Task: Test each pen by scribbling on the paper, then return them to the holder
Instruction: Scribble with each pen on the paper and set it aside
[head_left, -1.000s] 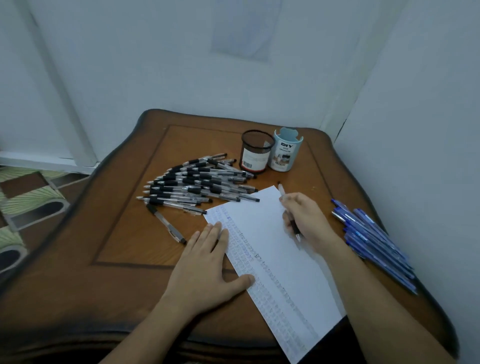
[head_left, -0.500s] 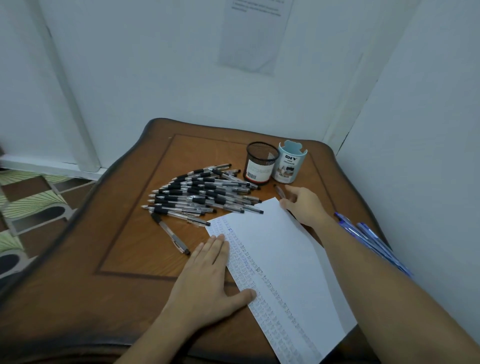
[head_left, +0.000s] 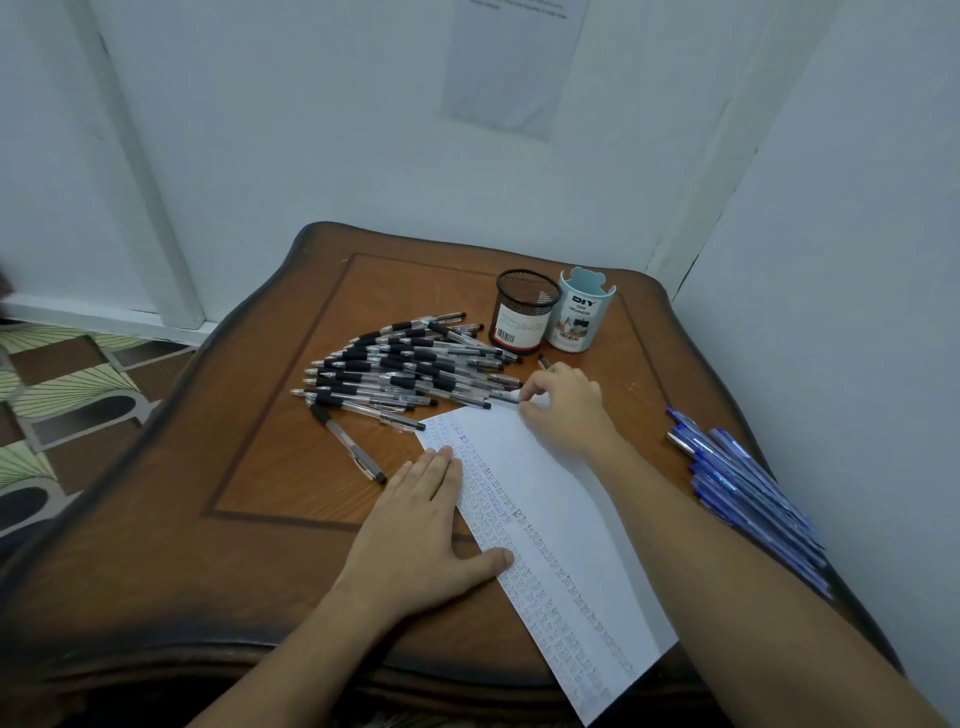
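1. Black mesh holder (head_left: 522, 312): white label with a barcode at its 7 o'clock corner; fine print too small to read.
2. Pale blue holder (head_left: 579, 317), at 3 o'clock of the mesh holder: "DIY" in bold black capitals, "DESK ORGANIZER" beneath; small barcode near the base, digits illegible.
3. Taped sheet (head_left: 511, 67) on the wall, at 12 o'clock: printed lines along the top edge, illegible.
4. White paper (head_left: 545, 499), at 6 o'clock: rows of blue scribbles, no legible words.

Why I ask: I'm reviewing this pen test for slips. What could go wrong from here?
The right hand grips a pen right at the black pen pile; dropped there, tested and untested pens could mix. The blue pens lie along the right edge of the table, beside the right forearm; a sweep might knock them off.
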